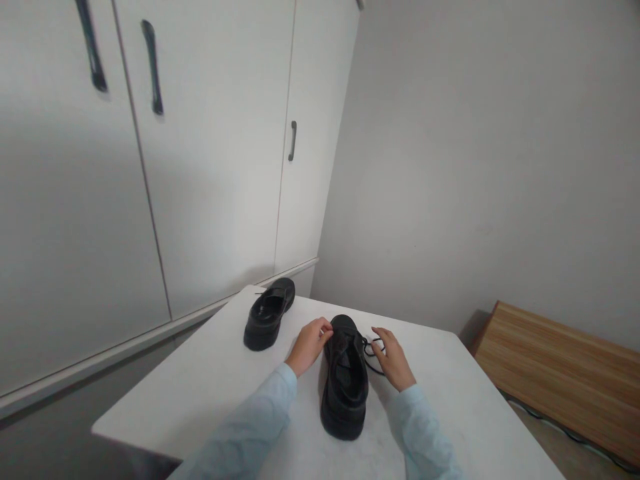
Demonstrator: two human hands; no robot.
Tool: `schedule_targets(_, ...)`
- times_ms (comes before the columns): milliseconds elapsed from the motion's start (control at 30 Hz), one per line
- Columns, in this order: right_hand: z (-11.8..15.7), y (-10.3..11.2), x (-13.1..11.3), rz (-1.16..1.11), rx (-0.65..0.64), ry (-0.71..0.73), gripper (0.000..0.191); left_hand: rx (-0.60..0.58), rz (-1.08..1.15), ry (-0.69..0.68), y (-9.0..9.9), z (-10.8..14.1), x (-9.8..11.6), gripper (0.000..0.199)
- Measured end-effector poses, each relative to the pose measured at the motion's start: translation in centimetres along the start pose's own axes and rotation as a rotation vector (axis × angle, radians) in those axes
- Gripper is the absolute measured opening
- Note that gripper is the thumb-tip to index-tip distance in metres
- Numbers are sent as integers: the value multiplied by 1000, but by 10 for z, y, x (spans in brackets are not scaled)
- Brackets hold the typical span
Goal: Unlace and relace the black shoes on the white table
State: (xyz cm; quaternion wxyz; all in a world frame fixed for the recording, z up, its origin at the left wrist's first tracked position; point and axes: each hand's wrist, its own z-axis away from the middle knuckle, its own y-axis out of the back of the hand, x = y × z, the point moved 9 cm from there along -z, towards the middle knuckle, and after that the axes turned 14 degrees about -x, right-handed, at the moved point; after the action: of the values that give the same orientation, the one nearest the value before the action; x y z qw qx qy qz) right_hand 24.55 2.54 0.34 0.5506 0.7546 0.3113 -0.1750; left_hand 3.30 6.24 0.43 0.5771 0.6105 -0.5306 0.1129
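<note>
A black lace-up shoe (345,407) rests on the white table, toe pointing away from me. At its left side near the toe is my left hand (310,344), its thumb and fingertips close together by the shoe's edge; whatever they may pinch is too small to make out. To the right of the shoe, my right hand (393,359) has its thumb and fingers apart beside a loop of black lace (373,368). The lace trails out from the shoe's right side. Another black shoe (263,328) stands farther left, nobody touching it.
The white table (200,407) has its far edge near the white cabinet doors (215,167) with dark handles. A grey wall (475,167) rises behind. At the right stands a wooden-topped piece of furniture (570,373), with a dark cable (545,420) along its lower edge.
</note>
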Motion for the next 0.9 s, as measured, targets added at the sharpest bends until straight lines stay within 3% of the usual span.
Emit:
schedule_targets(100, 0, -4, -11, -45, -62, 39, 40, 12, 64, 23, 2, 0, 0, 7)
schedule_targets(367, 6, -32, -22, -186, -303, 15, 68, 32, 240, 24, -3, -3, -12, 9)
schedule_targets(900, 4, -40, -25, -236, -297, 75, 60, 86, 283, 21, -9, -13, -30, 13)
